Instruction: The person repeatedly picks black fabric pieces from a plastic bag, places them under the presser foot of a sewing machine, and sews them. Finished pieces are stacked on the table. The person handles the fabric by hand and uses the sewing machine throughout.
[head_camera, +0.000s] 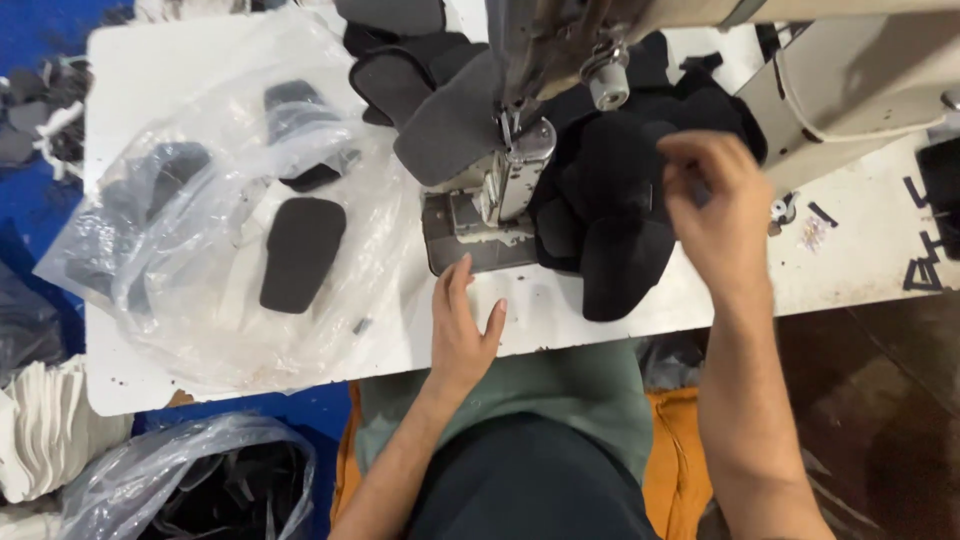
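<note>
The left hand lies flat on the white table at its near edge, fingers released and spread, the tips just short of the metal bed plate of the sewing machine. It holds nothing. The right hand is raised over the pile of black fabric pieces that sits to the right of the needle post; its fingers are curled together and pinch at the top of the pile, though the blur there hides exactly which piece they have. One rounded black piece hangs out of the pile toward the near edge of the table, between the two hands.

A grey padded piece rests against the left side of the machine's head, with more grey and black padded pieces stacked behind it toward the far edge. On the left half of the table lies a crumpled clear plastic bag, holding several dark cut pieces; a flat black oval piece rests on it near the middle of the table. The machine's cream-coloured body fills the far right corner. Below the near left corner, off the table, are a stack of white pieces and a second clear bag of dark scraps on a blue floor.
</note>
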